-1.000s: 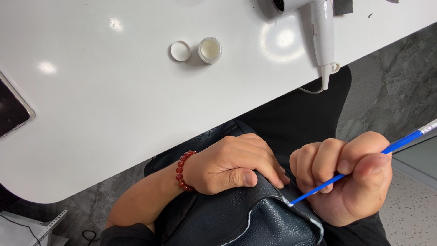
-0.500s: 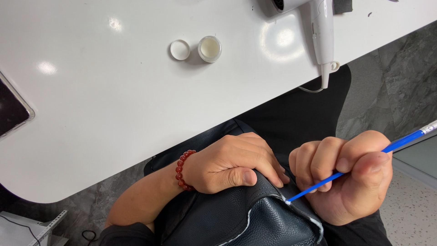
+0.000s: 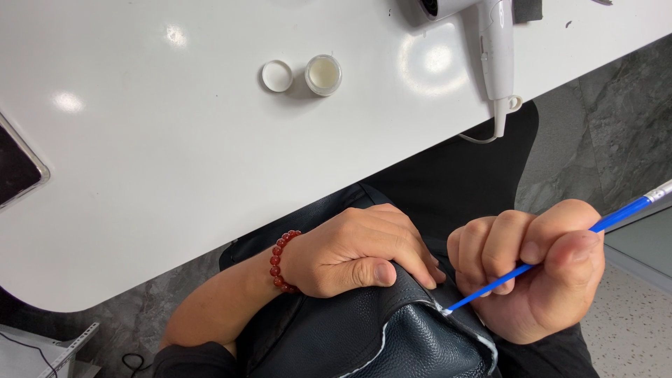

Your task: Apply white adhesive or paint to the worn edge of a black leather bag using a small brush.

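Right hand [image 3: 539, 273] touches blue brush [image 3: 553, 252] to dark leather bag [image 3: 392, 336], seemingly its pale edge

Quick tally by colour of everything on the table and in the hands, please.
White: 4 - table, hair dryer, open jar, jar lid
Blue: 1 - brush in right hand
Dark: 2 - leather bag under left hand, flat dark device at table edge
Red: 1 - bead bracelet
Total: 8

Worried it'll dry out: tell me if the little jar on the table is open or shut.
Open: the small jar shows pale contents, and its white lid lies beside it.
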